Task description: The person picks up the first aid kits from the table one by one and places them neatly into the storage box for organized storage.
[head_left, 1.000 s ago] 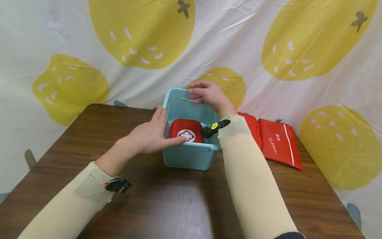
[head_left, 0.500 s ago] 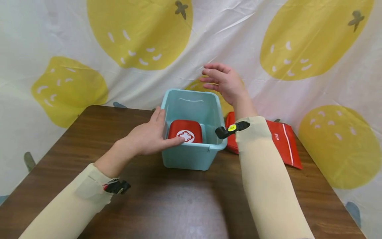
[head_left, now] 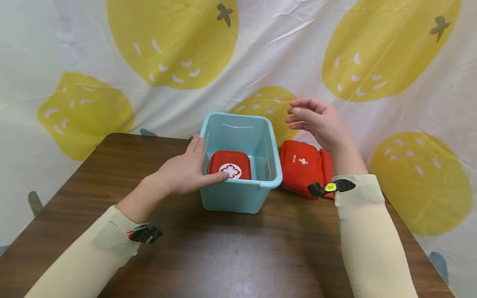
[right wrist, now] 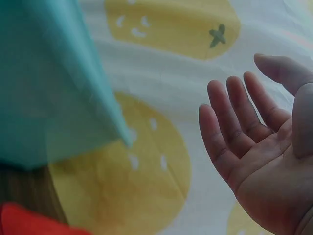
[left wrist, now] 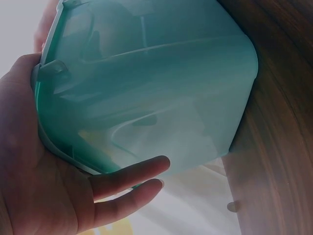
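A light blue plastic bin (head_left: pixel 232 199) stands upright on the table. Inside it lies a red first-aid case (head_left: pixel 225 160) with a white cross emblem. My left hand (head_left: pixel 179 173) rests at the bin's near left corner, fingers straight along its left side and thumb stretched over the near rim; the left wrist view shows the fingers (left wrist: pixel 129 178) against the outside wall. My right hand (head_left: pixel 322 124) is in the air right of the bin, fingers loosely bent and holding nothing. Below it sits a red first-aid pouch (head_left: pixel 299 176) with a white cross.
Another red item (head_left: pixel 326 164) lies behind the pouch, mostly hidden by my right wrist. The brown wooden table (head_left: pixel 223 252) ends at a white fabric backdrop (head_left: pixel 283 49) printed with yellow fruit, close behind the bin.
My right hand has lifted out from over the bin and moved right, coming above the red pouch and uncovering it. My left hand and the bin stay in place.
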